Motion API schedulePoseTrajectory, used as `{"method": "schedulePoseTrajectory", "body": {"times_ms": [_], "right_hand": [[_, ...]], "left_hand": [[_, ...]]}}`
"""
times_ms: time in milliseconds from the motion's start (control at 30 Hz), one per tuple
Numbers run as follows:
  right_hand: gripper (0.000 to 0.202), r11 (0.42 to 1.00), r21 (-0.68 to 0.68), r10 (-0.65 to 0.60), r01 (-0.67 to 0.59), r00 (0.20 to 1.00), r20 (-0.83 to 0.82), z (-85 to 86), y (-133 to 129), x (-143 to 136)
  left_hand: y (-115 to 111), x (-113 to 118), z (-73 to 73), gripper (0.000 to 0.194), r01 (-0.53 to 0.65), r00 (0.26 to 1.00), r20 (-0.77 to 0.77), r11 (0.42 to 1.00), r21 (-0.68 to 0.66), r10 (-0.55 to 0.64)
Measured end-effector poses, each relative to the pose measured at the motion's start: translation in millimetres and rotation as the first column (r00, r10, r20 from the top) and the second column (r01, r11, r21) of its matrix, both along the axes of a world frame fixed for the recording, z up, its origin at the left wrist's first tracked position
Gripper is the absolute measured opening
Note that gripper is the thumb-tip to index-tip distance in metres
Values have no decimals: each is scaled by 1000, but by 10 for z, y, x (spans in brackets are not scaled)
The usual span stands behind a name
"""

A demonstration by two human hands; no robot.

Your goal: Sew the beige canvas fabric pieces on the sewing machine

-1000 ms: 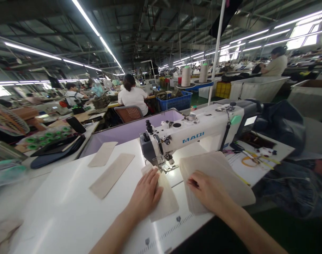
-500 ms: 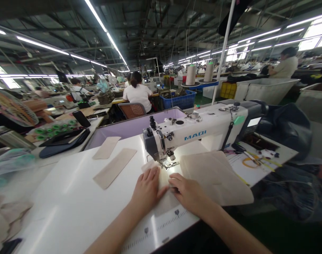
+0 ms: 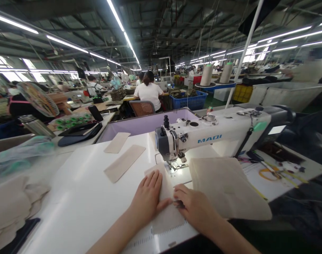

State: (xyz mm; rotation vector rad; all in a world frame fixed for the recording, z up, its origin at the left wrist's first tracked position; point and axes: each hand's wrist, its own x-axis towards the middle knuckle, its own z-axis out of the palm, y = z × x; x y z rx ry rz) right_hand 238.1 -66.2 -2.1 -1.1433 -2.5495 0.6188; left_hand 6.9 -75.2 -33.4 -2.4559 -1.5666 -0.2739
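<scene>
A beige strip of fabric [image 3: 166, 217] lies on the white sewing table, just left of and in front of the presser foot [image 3: 180, 167]. My left hand [image 3: 149, 192] rests flat on the strip, fingers stretched out and thumb to the side. At the strip's right edge, my right hand [image 3: 196, 203] is curled closed, with a small dark object [image 3: 180, 204] between thumb and fingers; its kind is unclear. A larger beige fabric panel [image 3: 226, 183] lies right of my right hand. The sewing machine [image 3: 211, 135] stands behind both hands, its lamp lit.
Two beige fabric pieces [image 3: 125, 163] lie on the table's left part. More beige fabric [image 3: 10, 208] is heaped at far left. Orange-handled scissors [image 3: 269, 173] lie beside the machine. Behind stand a lilac bin [image 3: 139, 124], thread cones [image 3: 207, 74] and a seated co-worker [image 3: 149, 91].
My view has turned left. Both hands and the fabric strip have shifted left and nearer me relative to the presser foot, and more of the strip shows.
</scene>
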Motion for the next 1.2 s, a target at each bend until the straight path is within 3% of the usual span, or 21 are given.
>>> {"method": "schedulePoseTrajectory", "body": {"times_ms": [200, 400, 533, 733, 967, 1200], "right_hand": [[14, 1000, -18, 4, -4, 1000, -14, -13, -52, 51], [12, 999, -43, -5, 6, 1000, 25, 14, -71, 84], [25, 999, -36, -27, 26, 999, -21, -26, -76, 133], [33, 999, -31, -35, 33, 997, -71, -49, -25, 184], [11, 999, -11, -33, 32, 998, -58, -54, -12, 215], [27, 999, -27, -30, 26, 990, -136, -91, 11, 242]], "left_hand": [[-38, 36, 29, 77, 23, 1000, -2, 1000, -16, -23], [8, 176, 245, 76, 28, 999, 39, 994, -110, -24], [87, 308, 328, 73, 42, 995, 91, 986, -159, -28], [189, 375, 240, 66, 88, 995, 63, 991, -98, -82], [135, 375, 98, 73, 104, 992, 72, 992, -76, -99], [185, 365, -39, 77, 88, 985, 158, 993, -82, -74]]}}
